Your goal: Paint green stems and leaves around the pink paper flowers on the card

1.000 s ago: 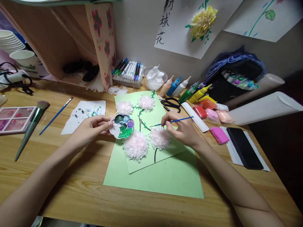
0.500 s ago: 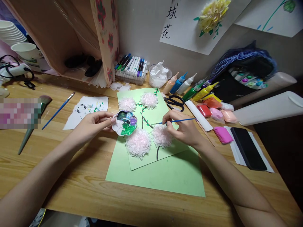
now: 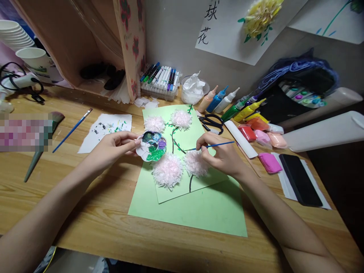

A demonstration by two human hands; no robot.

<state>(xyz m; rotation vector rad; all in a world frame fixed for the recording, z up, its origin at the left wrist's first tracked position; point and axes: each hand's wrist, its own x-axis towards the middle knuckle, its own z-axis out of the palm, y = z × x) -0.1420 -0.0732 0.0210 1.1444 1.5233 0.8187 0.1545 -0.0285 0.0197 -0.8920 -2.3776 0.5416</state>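
Note:
My left hand (image 3: 122,146) is closed on the edge of a small flower-shaped paint palette (image 3: 145,153), its wells smeared with green, purple and dark paint. In my right hand (image 3: 214,151), the fingers pinch a thin blue paintbrush (image 3: 220,144). Its tip is at the dark painted stem, just above a pink paper flower (image 3: 196,163). Several such fluffy flowers sit on the light green card (image 3: 176,193), along with dark stems and small green leaves. A larger green sheet (image 3: 216,220) lies under the card.
Scissors (image 3: 212,123), a white roll (image 3: 240,138) and paint bottles (image 3: 222,100) are beyond my right hand. A phone (image 3: 300,180) lies at the right. Left are a paint-spotted paper (image 3: 105,131), another blue brush (image 3: 72,131) and a large brush (image 3: 35,165). Markers (image 3: 160,77) stand behind.
The whole view has shifted slightly. Both hands keep their grips, and the brush tip stays near the same stretch of stem.

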